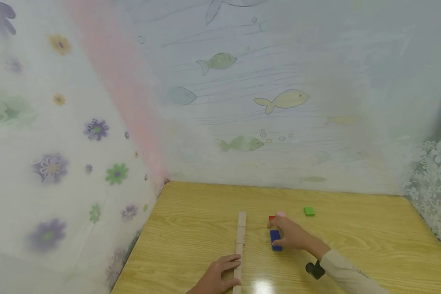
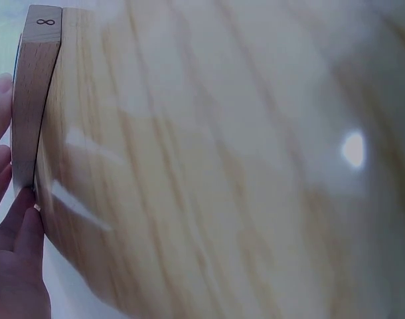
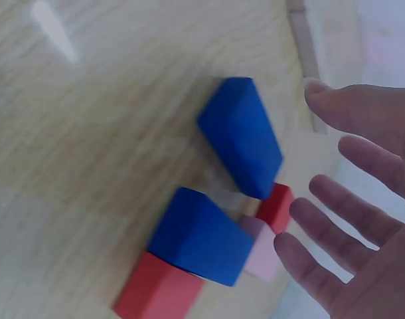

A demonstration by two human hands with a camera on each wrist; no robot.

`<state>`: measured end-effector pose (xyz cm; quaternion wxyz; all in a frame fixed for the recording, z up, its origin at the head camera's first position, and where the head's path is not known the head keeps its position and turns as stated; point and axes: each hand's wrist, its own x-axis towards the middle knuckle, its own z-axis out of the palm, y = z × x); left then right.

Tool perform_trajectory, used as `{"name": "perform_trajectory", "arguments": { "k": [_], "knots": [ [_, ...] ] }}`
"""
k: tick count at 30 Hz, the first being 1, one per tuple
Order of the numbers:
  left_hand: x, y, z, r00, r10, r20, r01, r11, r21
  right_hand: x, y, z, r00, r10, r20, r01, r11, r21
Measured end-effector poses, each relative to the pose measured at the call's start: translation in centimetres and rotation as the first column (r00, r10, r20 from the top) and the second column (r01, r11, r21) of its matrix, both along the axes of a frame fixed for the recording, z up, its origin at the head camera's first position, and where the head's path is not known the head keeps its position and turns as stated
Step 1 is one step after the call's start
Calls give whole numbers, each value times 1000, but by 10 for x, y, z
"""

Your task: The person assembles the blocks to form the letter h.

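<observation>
My left hand rests against a straight row of pale wooden blocks, its fingertips along the left side. In the left wrist view the end block carries a printed 8, and the fingers touch its side. Over a blue block, my right hand hovers with fingers spread and nothing between them. The right wrist view shows this blue block apart from the fingers. A second blue block beside a red block is hidden by the hand in the head view.
Beyond the right hand are a small red block and a pink block. A green block lies farther right. The wooden table meets a wall covering with fish drawings at its back edge.
</observation>
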<state>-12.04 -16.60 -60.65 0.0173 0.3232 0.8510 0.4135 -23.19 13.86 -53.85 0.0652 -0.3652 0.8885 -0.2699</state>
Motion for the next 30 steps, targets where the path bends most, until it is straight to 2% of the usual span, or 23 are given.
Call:
{"name": "perform_trajectory", "arguments": {
  "k": [4, 11, 18, 24, 30],
  "knots": [
    [0, 1, 0, 1000, 0, 9, 0, 1000, -2, 6, 1, -7, 999, -21, -29, 22, 998, 63],
    [2, 1, 4, 999, 6, 48, -6, 1000, 1, 15, 2, -10, 1000, -23, -13, 23, 999, 26],
    [2, 2, 3, 999, 14, 47, -14, 1000, -6, 19, 3, -16, 998, -59, 32, 58, 998, 18],
    [3, 0, 2, 999, 24, 45, -24, 1000, -10, 22, 2, -25, 995, -91, -34, 92, 995, 23],
    [3, 0, 3, 999, 18, 26, -18, 1000, -5, 23, 0, -26, 992, -100, -73, 101, 995, 17]
  ]
}}
